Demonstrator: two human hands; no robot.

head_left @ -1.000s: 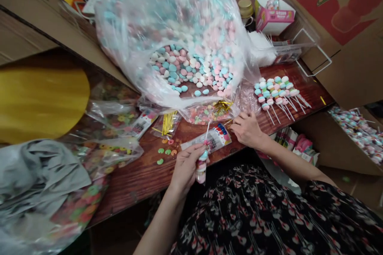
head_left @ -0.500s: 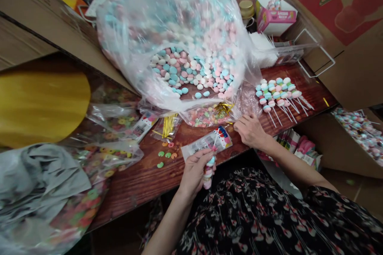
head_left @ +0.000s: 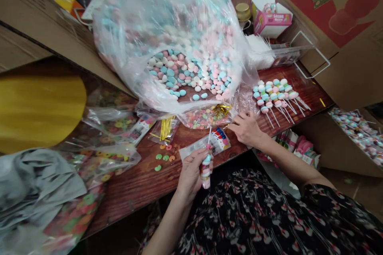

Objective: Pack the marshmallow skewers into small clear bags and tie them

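Note:
My left hand (head_left: 193,169) is closed around a marshmallow skewer (head_left: 205,175) in a clear wrapper, its white stick pointing up and the wrapper gathered at the stick end. Beneath that stick lies a printed clear bag (head_left: 220,139) on the table. My right hand (head_left: 247,129) rests at the table's front edge, thumb and forefinger pinched on what looks like a gold twist tie. Just beyond those fingers, loose gold twist ties (head_left: 222,109) lie on a bag of ring-shaped gummies (head_left: 200,117). Finished skewers (head_left: 273,93) are stacked to the right.
A big open plastic bag of pastel marshmallows (head_left: 170,20) fills the back. More twist ties (head_left: 166,128) and loose gummy rings (head_left: 158,157) sit left of centre. A clear bin (head_left: 299,53) stands back right. Lower right, a carton (head_left: 344,143) holds wrapped skewers.
The view has shifted slightly. My left hand has turned the wrapped skewer a little more upright, showing more of it. My right hand stays pinched beside the gold ties.

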